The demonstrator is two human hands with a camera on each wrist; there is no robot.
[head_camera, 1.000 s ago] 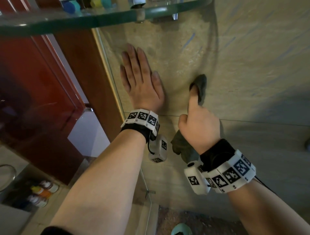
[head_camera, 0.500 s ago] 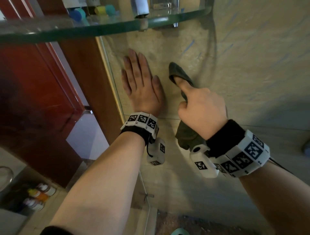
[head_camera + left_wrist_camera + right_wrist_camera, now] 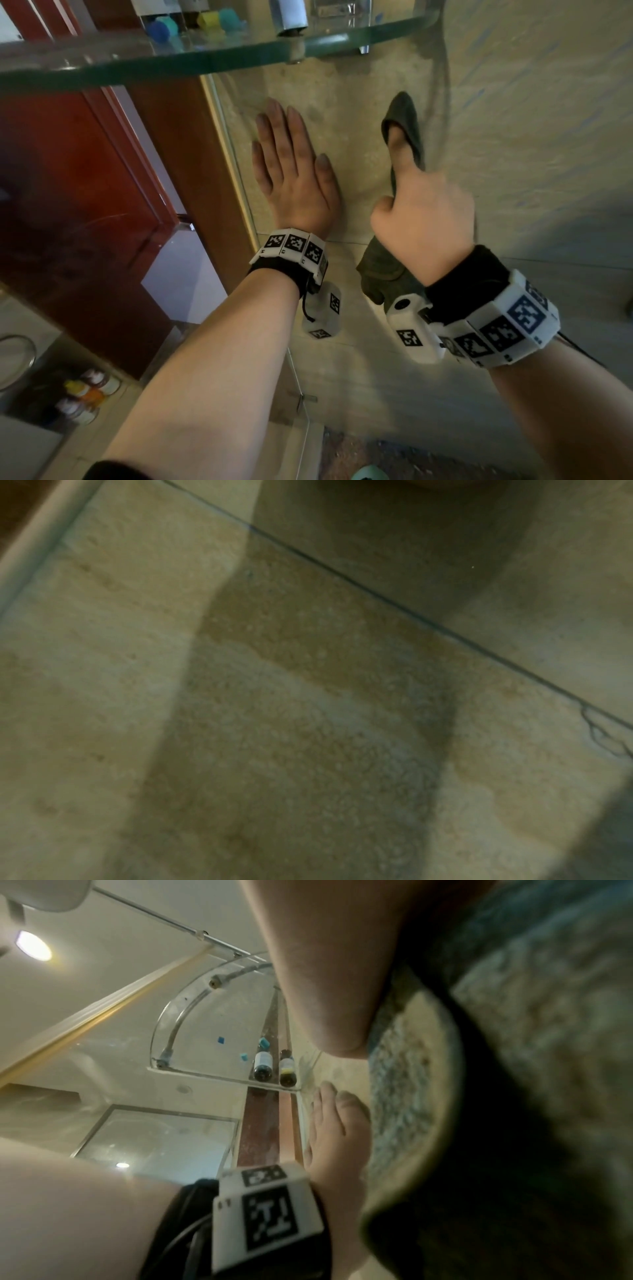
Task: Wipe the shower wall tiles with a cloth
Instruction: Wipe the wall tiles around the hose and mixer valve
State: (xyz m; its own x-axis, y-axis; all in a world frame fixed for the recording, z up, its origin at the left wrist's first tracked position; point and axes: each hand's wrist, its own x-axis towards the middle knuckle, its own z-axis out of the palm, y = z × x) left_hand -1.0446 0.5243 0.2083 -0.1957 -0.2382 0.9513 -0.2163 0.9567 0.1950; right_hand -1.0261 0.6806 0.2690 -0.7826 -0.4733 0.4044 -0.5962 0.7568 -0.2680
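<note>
The beige stone wall tiles [image 3: 534,144] fill the right of the head view. My left hand [image 3: 291,171] lies flat on the wall with its fingers straight, just right of the glass panel's edge. My right hand [image 3: 424,219] grips a dark green cloth [image 3: 409,120]. Its index finger points up and presses the cloth's top against the tile, while the rest of the cloth hangs below the palm. In the right wrist view the cloth [image 3: 514,1056] fills the right side and the left hand [image 3: 339,1137] shows beside it. The left wrist view shows only tile [image 3: 308,723] and a grout line [image 3: 377,596].
A curved glass corner shelf [image 3: 205,58] with small bottles [image 3: 274,1064] hangs close above both hands. A glass shower panel [image 3: 236,178] and a red-brown wooden door [image 3: 68,205] stand to the left. Several jars [image 3: 85,390] sit low at the left.
My right hand swept the cloth left toward my left hand, then back right and higher up the tile. My left hand stayed flat in place.
</note>
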